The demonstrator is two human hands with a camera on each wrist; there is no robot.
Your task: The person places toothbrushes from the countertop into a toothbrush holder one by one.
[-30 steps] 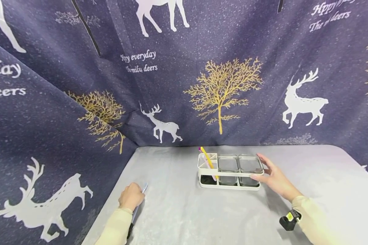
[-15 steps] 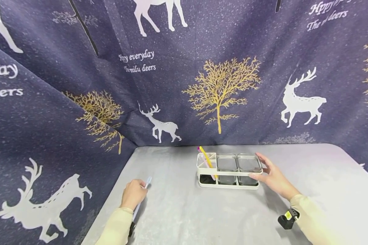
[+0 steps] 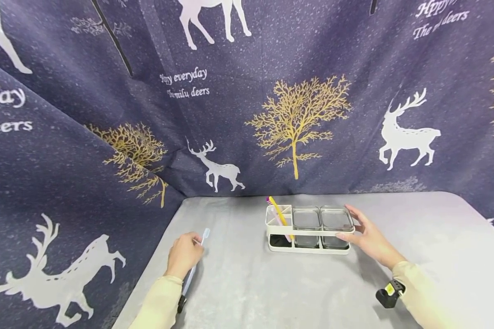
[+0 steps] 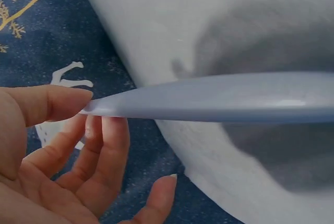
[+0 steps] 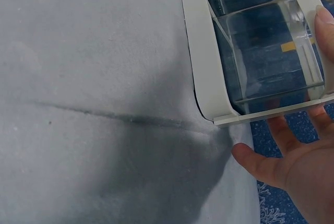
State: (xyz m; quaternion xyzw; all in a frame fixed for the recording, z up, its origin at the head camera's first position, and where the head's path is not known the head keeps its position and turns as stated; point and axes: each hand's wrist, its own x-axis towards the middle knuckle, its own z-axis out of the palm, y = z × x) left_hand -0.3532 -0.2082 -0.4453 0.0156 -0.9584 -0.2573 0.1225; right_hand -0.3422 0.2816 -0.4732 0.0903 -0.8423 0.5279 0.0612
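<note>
My left hand point(image 3: 184, 255) pinches a light blue toothbrush point(image 3: 206, 233) above the left part of the table. In the left wrist view, thumb and fingertips hold the brush near the thin part of its handle point(image 4: 235, 97), while the little finger stands away from it. At the right end of a white toothbrush holder point(image 3: 313, 232), my right hand point(image 3: 371, 242) grips the frame, with the thumb on the front rail and fingers behind. A yellow toothbrush point(image 3: 281, 214) and a pale pink toothbrush point(image 3: 276, 220) lean in the holder's left section. Two clear cups point(image 3: 306, 219) fill the other sections.
The grey-covered table point(image 3: 238, 283) spreads in front of and between the hands. A dark blue curtain point(image 3: 230, 114) with deer and trees hangs behind the table and along its left side. A black wrist device point(image 3: 389, 294) sits by the right sleeve.
My left hand has moved a little forward and to the right with the light blue toothbrush, whose head now shows more clearly. The right hand and the holder stay in place.
</note>
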